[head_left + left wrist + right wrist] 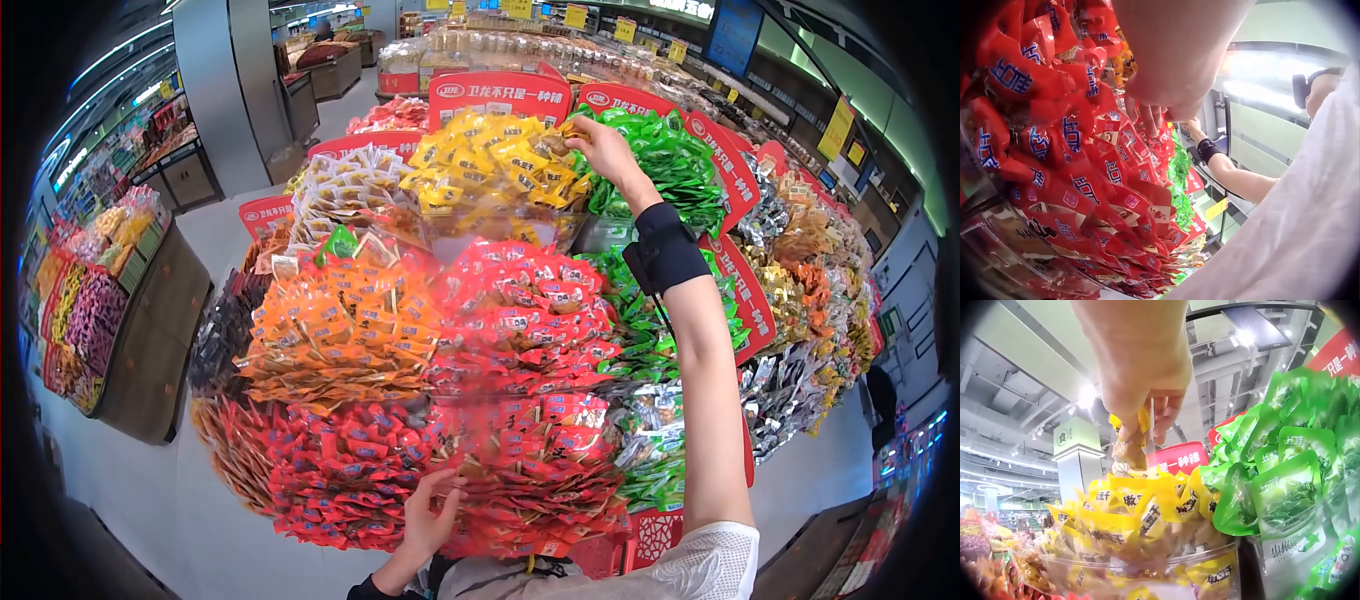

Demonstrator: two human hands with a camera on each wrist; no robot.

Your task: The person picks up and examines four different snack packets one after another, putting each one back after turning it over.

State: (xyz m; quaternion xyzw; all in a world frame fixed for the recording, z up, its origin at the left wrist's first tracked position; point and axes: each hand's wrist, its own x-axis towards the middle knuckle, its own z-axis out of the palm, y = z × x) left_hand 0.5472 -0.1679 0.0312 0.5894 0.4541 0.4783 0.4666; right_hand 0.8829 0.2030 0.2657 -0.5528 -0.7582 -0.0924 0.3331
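Note:
My right hand [605, 150] reaches to the far side of the display, over the right edge of a heap of yellow snack packets [475, 165]. Between thumb and fingers it pinches one yellow-topped, partly clear snack packet [1130, 450], raised above the heap in the right wrist view. Brownish food shows through its clear part. At the near edge my left hand [430, 515] hangs with loosely bent fingers beside the red snack packets [345, 470]. In the left wrist view the left fingers [1147, 117] overlap the red packets, with nothing visibly held.
Green packets [650, 160] heap just right of the yellow ones. Orange packets [335, 325] fill a middle bin. Red sign boards [500, 95] stand along the back. Clear bin walls [1166, 559] front the yellow heap. Another display [150, 330] stands across the aisle at left.

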